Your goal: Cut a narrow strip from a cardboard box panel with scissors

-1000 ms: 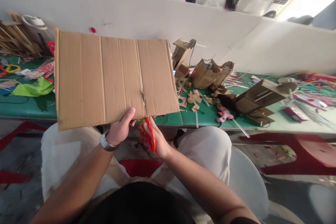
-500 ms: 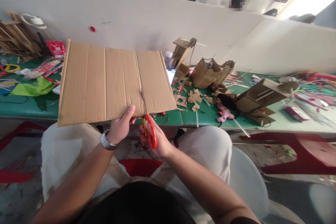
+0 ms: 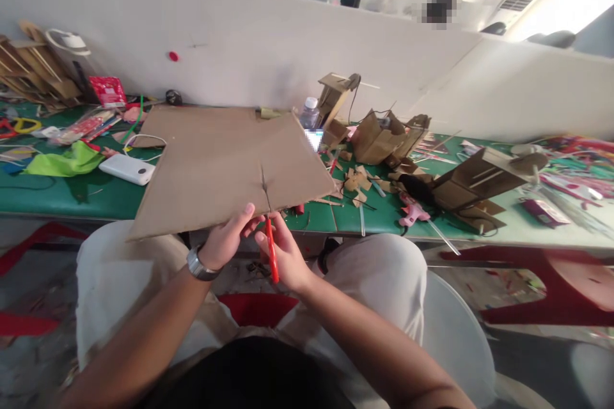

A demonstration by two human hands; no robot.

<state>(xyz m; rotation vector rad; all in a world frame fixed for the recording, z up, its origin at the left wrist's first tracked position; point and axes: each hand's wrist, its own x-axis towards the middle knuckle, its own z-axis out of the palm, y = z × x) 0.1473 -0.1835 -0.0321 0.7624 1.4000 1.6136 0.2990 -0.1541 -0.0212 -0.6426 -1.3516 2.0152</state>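
A large brown cardboard sheet (image 3: 215, 166) spans the space above my lap and the table's near edge. My left hand (image 3: 225, 236) grips its near edge, thumb on top and fingers beneath. In my right hand (image 3: 285, 255) are red-handled scissors (image 3: 272, 249), held by the handles. Their blades sit in a slit that runs in from the sheet's near edge; the tip of one shows above the surface. Cardboard hides part of my left fingers.
On the green table (image 3: 67, 195) are a white power bank (image 3: 128, 168), a bottle (image 3: 309, 114), cardboard scraps (image 3: 355, 177), a pink glue gun (image 3: 412, 212) and cardboard models (image 3: 472, 182). A white partition (image 3: 230, 45) rises behind. Red stools (image 3: 570, 281) stand below.
The cardboard sheet has tilted flatter, its far edge dropping toward the table, revealing the power bank. The scissors have turned, their handles now nearly edge-on. Both hands keep their hold.
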